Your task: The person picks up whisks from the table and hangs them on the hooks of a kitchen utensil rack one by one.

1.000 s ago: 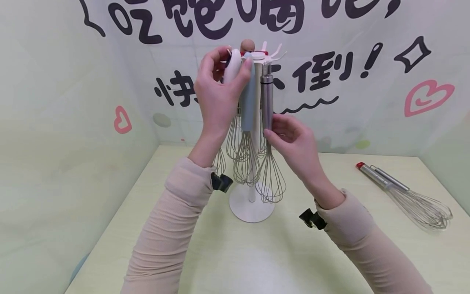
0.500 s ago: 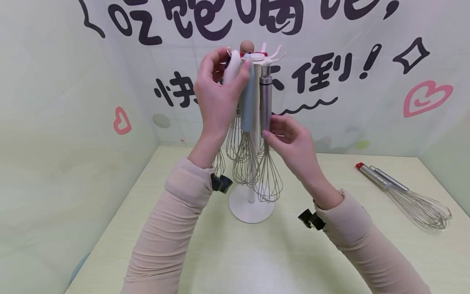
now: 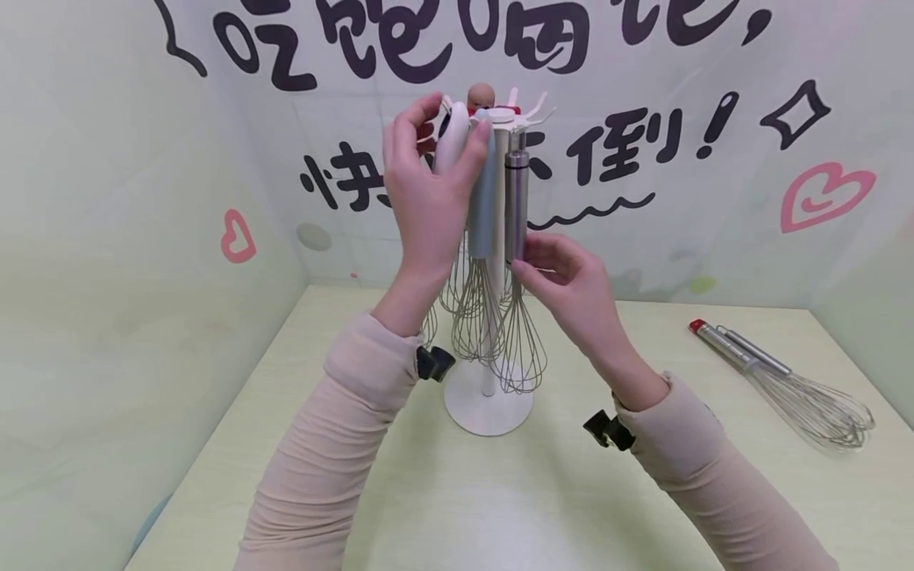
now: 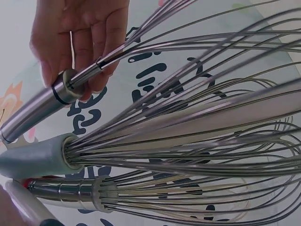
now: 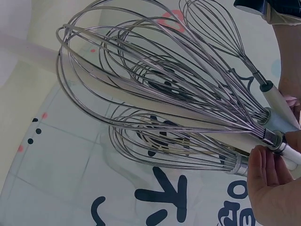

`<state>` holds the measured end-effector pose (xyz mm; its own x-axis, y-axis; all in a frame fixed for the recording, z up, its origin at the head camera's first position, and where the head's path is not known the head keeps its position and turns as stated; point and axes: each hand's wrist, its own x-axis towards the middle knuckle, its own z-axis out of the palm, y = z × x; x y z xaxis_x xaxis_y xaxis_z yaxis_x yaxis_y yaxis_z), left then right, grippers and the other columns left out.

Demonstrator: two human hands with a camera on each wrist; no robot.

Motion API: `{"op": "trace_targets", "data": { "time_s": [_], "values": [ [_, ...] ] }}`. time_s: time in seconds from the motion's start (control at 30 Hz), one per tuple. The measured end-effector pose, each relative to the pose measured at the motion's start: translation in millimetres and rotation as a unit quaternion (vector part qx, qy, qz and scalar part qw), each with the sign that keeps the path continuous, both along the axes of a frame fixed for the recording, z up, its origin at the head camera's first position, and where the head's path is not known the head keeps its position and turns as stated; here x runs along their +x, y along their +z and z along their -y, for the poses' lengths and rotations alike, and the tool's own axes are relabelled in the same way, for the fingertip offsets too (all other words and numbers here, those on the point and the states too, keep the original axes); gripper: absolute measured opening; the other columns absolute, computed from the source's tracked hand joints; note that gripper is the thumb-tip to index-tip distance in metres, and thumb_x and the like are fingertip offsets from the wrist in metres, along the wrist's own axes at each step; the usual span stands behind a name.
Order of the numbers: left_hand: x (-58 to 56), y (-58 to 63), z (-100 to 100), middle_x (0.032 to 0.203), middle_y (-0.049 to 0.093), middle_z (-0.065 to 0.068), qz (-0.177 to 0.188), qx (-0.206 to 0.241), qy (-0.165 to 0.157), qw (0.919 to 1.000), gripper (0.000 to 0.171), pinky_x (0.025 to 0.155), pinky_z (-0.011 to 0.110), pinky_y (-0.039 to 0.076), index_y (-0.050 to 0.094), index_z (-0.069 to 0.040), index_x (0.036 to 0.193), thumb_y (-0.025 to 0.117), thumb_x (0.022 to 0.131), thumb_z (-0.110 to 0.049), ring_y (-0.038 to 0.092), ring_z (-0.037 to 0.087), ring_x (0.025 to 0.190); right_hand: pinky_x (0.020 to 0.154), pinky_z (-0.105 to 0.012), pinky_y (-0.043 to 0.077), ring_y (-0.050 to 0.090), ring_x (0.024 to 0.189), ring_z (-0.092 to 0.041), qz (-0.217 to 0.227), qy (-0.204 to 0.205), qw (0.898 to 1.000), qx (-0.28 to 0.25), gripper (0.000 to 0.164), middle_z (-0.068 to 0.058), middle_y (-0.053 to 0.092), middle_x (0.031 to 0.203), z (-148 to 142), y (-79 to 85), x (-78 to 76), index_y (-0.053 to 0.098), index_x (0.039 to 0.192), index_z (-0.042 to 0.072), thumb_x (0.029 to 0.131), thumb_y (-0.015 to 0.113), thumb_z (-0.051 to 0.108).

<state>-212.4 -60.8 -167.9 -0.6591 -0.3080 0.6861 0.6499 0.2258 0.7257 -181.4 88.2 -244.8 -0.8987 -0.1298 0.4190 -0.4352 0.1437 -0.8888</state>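
Observation:
Several whisks hang from a white rotating-style stand (image 3: 489, 416) with curved hooks on top. My left hand (image 3: 427, 202) grips the upper end of a white-handled whisk (image 3: 450, 141) at the hooks, its thumb overlapping the blue-handled whisk (image 3: 481, 206) beside it. Lower down, my right hand (image 3: 571, 289) pinches the bottom of the steel handle of another whisk (image 3: 516, 194), whose top end meets a front hook. In the left wrist view, fingertips of the right hand (image 4: 80, 37) touch the steel whisk (image 4: 37, 108) near its collar. The white-handled whisk (image 5: 278, 100) shows a black collar in the right wrist view.
Two more whisks (image 3: 778, 373) lie side by side on the table's right part, one with a red handle end. A round wooden-coloured knob (image 3: 481, 96) rises behind the hooks. A printed backdrop (image 3: 714, 238) stands behind the table (image 3: 643, 507).
The steel whisk has swung slightly left towards the stand's post, with my right hand following it. My left hand keeps its grip near the hooks. The head view has tilted slightly.

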Motion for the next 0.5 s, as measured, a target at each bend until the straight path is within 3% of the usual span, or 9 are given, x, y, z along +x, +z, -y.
{"op": "trace_targets", "data": {
  "time_s": [0.23, 0.5],
  "values": [
    [3.3, -1.8, -4.6, 0.114, 0.053, 0.007, -0.038, 0.007, 0.002, 0.9992, 0.05, 0.082, 0.018, 0.045, 0.055, 0.0, 0.125, 0.072, 0.084, -0.022, 0.048, 0.008, 0.092, 0.087, -0.017, 0.054, 0.063, 0.094, -0.005, 0.002, 0.002, 1.0, 0.006, 0.033, -0.014, 0.065, 0.112, -3.1, -0.5, 0.2, 0.059, 0.121, -0.001, 0.089, 0.064, 0.005],
    [7.5, 1.4, -6.6, 0.12, 0.056, 0.006, 0.006, 0.038, -0.004, 0.9992, 0.051, 0.087, 0.016, 0.045, 0.056, -0.005, 0.127, 0.074, 0.082, -0.023, 0.051, 0.009, 0.098, 0.085, -0.015, 0.054, 0.062, 0.091, -0.002, -0.001, -0.008, 1.0, 0.021, 0.032, -0.012, 0.065, 0.11, -7.2, -1.1, -0.5, 0.06, 0.12, -0.002, 0.089, 0.063, 0.006]
  ]
}}
